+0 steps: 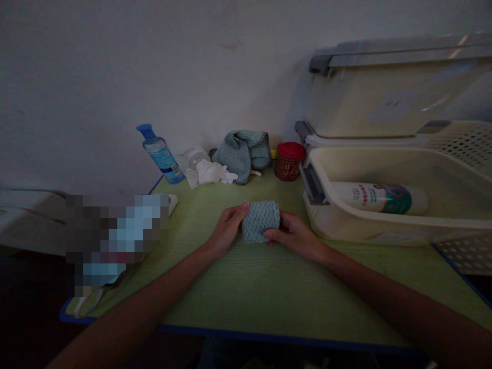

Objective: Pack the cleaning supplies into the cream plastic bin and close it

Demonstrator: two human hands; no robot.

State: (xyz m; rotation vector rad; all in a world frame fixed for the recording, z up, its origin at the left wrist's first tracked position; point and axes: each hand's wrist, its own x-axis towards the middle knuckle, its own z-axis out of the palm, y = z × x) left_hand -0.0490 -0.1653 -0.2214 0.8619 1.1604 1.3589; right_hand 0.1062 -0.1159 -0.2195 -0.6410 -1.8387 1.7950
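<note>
A small folded cloth, grey-blue with a coarse woven texture, is held up between both hands over the middle of the table. My left hand grips its left edge, the thumb at the upper left corner. On the right side my right hand pinches the cloth, with the thumb across its lower right front. The other fingers of both hands are partly hidden behind it. Farther back, a crumpled cloth of similar weave lies near the wall.
Along the wall stand a blue bottle, crumpled white tissue and a red-lidded container. At right, a cream plastic bin with its lid raised holds a white bottle. A blurred-out object lies at the table's left edge.
</note>
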